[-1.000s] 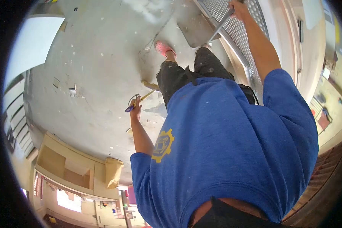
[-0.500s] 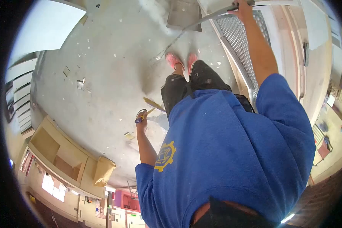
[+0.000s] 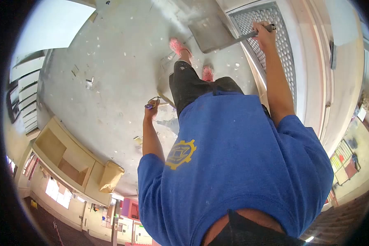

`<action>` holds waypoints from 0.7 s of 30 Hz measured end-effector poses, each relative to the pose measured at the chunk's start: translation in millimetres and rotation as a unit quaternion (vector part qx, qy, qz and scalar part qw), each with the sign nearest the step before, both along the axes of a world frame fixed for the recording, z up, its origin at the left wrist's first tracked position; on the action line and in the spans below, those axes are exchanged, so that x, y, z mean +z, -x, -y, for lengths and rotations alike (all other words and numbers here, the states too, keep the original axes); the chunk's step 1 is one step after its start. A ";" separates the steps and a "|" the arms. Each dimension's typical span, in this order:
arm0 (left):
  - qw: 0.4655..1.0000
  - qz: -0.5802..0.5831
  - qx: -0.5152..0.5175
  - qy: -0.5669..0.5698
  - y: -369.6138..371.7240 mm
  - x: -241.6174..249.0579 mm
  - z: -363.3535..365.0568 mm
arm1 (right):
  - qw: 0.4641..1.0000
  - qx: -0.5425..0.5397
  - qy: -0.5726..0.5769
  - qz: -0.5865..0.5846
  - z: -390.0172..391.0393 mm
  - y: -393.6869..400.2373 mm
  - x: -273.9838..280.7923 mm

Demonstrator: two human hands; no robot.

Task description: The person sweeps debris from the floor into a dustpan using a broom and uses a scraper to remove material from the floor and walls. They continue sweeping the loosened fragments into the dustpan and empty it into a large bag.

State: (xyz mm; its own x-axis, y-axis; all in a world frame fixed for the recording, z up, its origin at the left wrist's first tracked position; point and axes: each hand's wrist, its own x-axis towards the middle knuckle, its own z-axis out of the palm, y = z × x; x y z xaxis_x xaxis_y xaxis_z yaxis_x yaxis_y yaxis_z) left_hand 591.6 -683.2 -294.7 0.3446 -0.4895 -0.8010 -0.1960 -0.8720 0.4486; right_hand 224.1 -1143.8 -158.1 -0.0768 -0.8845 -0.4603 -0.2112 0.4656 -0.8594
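My right hand (image 3: 265,35) is closed round the long grey handle (image 3: 246,37) of a dustpan. Its flat grey pan (image 3: 211,35) is out over the floor ahead of my feet, close to a panel at the right. At the left, my left hand (image 3: 152,110) grips what looks like a broom (image 3: 167,99), with a purple handle end and a loop at the fist. Its yellowish lower part runs toward my left leg and is partly hidden by it. Two pink clogs (image 3: 178,46) show on my feet, the left one forward.
Scraps (image 3: 89,83) and pale specks dot the grey floor (image 3: 119,49). A perforated metal panel (image 3: 289,61) in a pale frame runs along my right. To the left are an open wooden cabinet (image 3: 69,158), a brown paper bag (image 3: 112,177) and a white board (image 3: 55,24).
My right hand has come down and back toward me, drawing the dustpan nearer and to the right. My left foot has stepped forward. The left hand has moved slightly forward with the broom.
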 end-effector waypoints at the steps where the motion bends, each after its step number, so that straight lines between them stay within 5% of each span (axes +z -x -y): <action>1: 1.000 -0.010 0.005 -0.003 -6.1 -0.5 9.4 | 1.000 -0.001 -0.010 -0.014 3.8 -6.0 -1.7; 6: 0.998 -0.036 0.034 0.038 -52.9 -17.2 48.6 | 0.992 0.012 -0.049 -0.116 37.1 -50.7 -22.8; 10: 0.987 -0.103 0.123 -0.020 -93.9 -13.8 78.0 | 0.995 0.038 -0.027 -0.083 78.4 -102.9 -36.4; 21: 0.987 -0.111 0.099 -0.055 -157.4 -15.0 110.2 | 0.989 0.085 -0.046 -0.116 160.5 -215.1 -33.3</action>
State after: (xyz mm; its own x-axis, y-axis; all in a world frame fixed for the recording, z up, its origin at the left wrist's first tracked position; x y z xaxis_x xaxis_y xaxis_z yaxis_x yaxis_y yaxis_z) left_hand 749.0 -793.4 -309.7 0.2346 -0.3349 -0.9126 0.0766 -0.9295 0.3608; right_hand 439.2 -1304.3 -191.4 -0.0438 -0.8485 -0.5273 -0.4793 0.4810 -0.7341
